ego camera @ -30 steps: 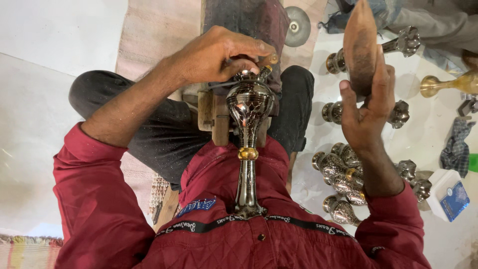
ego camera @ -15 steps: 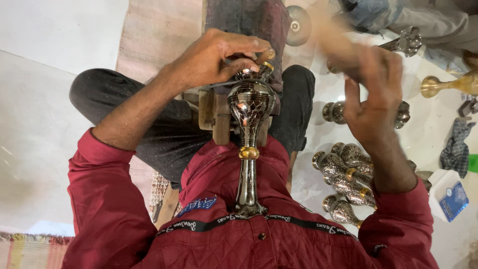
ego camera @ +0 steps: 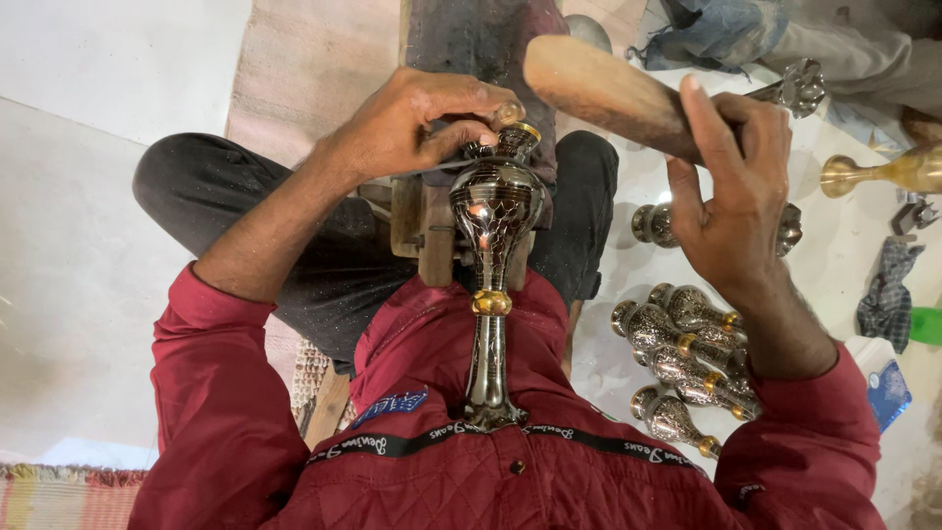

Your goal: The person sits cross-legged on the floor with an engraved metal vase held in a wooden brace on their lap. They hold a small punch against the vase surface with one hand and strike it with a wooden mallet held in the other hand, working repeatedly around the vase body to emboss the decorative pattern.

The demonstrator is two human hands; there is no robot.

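Gripping one wooden mallet (ego camera: 608,93), right hand (ego camera: 736,196); left hand (ego camera: 412,123) fingers pinch one engraved silver metal vase (ego camera: 494,226); four similar vases (ego camera: 687,358) lie beside.

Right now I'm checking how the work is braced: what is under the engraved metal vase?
Under the engraved metal vase sits a wooden block resting on the person's lap; the vase foot presses against the red jacket. The left hand covers the support near the vase mouth, so that part cannot be seen.

The engraved metal vase (ego camera: 494,255) stood at centre, base against the person's chest, neck resting on the wooden block (ego camera: 422,231). The left hand (ego camera: 417,123) sat at its 11 o'clock on the vase mouth; the right hand (ego camera: 731,196), gripping the wooden mallet (ego camera: 608,93), was at 2 o'clock. Finished vases (ego camera: 687,353) lay on the floor at 4 o'clock.
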